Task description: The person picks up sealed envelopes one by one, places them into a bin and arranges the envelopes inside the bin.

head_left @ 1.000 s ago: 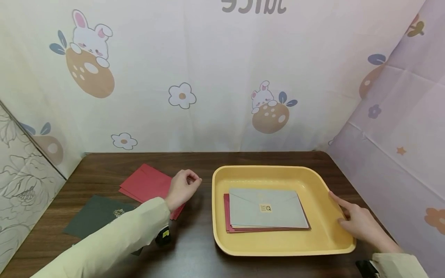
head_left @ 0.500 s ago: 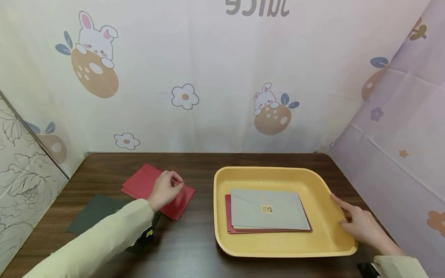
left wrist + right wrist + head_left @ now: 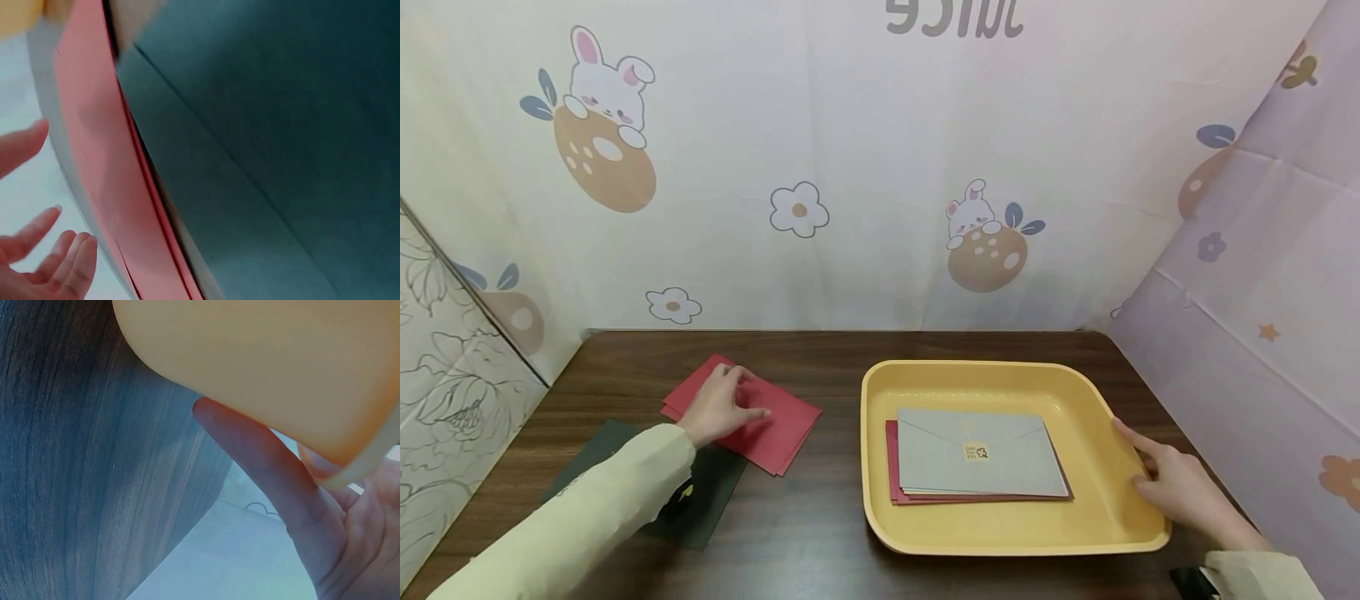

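My left hand (image 3: 721, 407) is over a pair of overlapping red envelopes (image 3: 782, 421), its fingers loosely bent and thumb apart. In the left wrist view the fingers (image 3: 78, 265) are spread with nothing between them, above the red paper (image 3: 103, 144). A dark green envelope (image 3: 707, 500) lies nearer, partly under the sleeve; it fills much of the left wrist view. On the right, my right hand (image 3: 1183, 487) grips the side rim of a yellow tray (image 3: 1000, 533). Inside the tray lies a stack of envelopes, a pale grey-blue one (image 3: 977, 454) with a small label on top.
Everything sits on a dark wood table (image 3: 805, 517). A printed cloth (image 3: 872, 275) hangs along the back edge, and another cloth (image 3: 1262, 275) runs close along the right, beside the tray.
My left hand has moved left from beside the tray, back over the red envelopes, and its fingers have spread. The right hand and the tray stay where they were.
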The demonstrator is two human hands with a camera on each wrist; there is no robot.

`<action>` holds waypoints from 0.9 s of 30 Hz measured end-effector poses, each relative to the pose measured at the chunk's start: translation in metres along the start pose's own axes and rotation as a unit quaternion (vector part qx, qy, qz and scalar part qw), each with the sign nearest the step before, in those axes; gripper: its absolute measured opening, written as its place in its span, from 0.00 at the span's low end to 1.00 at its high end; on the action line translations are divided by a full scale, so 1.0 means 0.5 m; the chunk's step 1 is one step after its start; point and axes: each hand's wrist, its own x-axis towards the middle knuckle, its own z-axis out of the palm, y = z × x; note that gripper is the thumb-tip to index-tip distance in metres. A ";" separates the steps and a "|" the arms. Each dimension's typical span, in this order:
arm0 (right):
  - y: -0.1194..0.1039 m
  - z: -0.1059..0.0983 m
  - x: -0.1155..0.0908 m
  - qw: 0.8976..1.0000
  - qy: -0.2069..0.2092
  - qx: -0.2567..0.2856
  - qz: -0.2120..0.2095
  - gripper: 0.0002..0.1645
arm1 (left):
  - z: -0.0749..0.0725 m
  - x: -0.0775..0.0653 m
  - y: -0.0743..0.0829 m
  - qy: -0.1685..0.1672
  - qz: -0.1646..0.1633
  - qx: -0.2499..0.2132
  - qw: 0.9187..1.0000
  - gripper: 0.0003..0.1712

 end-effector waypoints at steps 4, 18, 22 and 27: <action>0.000 0.001 0.000 1.000 0.002 0.000 0.000 0.44 | -0.013 0.003 -0.022 -0.004 0.014 0.030 0.999 0.41; -0.003 -0.001 0.003 1.000 -0.006 0.003 0.007 0.45 | -0.051 0.009 -0.087 -0.051 0.067 0.072 0.994 0.51; -0.003 0.000 0.002 1.000 -0.006 0.002 0.007 0.45 | -0.056 0.011 -0.099 -0.075 0.069 0.063 0.993 0.54; -0.003 0.000 0.001 1.000 -0.004 0.000 0.007 0.45 | -0.058 0.013 -0.108 -0.099 0.051 0.061 0.992 0.56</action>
